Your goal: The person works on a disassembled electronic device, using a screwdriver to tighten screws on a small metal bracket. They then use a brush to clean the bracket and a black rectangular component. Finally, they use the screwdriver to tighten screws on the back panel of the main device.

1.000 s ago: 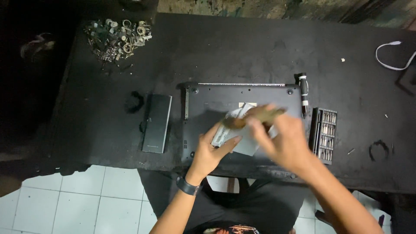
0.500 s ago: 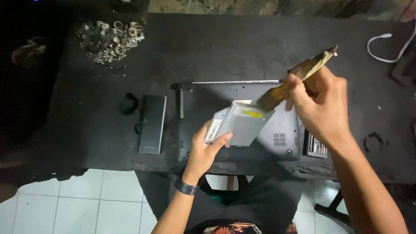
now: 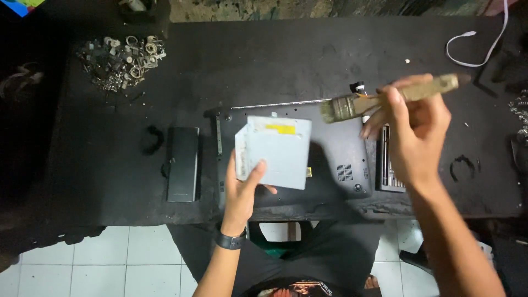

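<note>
In the middle of the frame, our left hand (image 3: 242, 192) holds up a flat grey drive (image 3: 275, 151), with the thumb on its front and the fingers behind it. Our right hand (image 3: 412, 132), at the right, is closed around the handle of a paintbrush (image 3: 379, 99), whose bristles point left, just right of the drive. Under both lies an upside-down laptop (image 3: 335, 165) on the black desk (image 3: 264, 60), with a black battery (image 3: 183, 164) to its left.

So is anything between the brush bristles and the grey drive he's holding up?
Nothing visible. The brush in the right hand sits beside the drive, held by the left hand, with only open space between.
</note>
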